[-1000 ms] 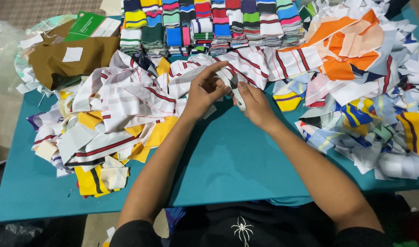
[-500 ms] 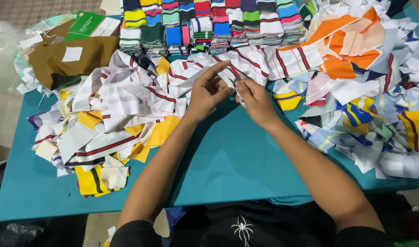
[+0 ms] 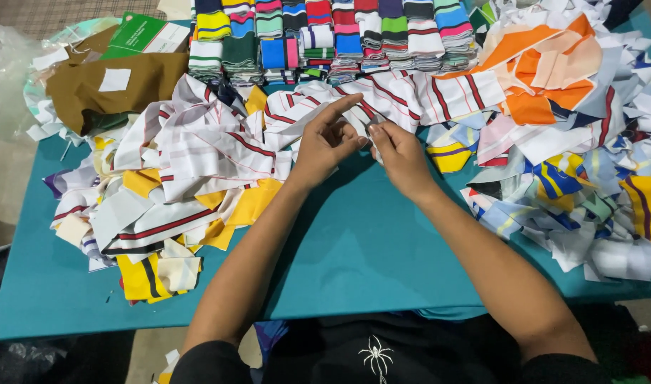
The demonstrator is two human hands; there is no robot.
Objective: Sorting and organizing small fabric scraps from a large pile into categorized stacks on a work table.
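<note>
A teal counter (image 3: 354,256) is seen heaped with striped cloth scraps (image 3: 197,163), folded stacks (image 3: 325,35) ranged along its far edge. At centre, a small pale strip (image 3: 374,131) is pinched between the left hand (image 3: 325,146) and right hand (image 3: 400,156), brought together; sorting appears underway, and a careful fingertip grip seems called for next.
</note>
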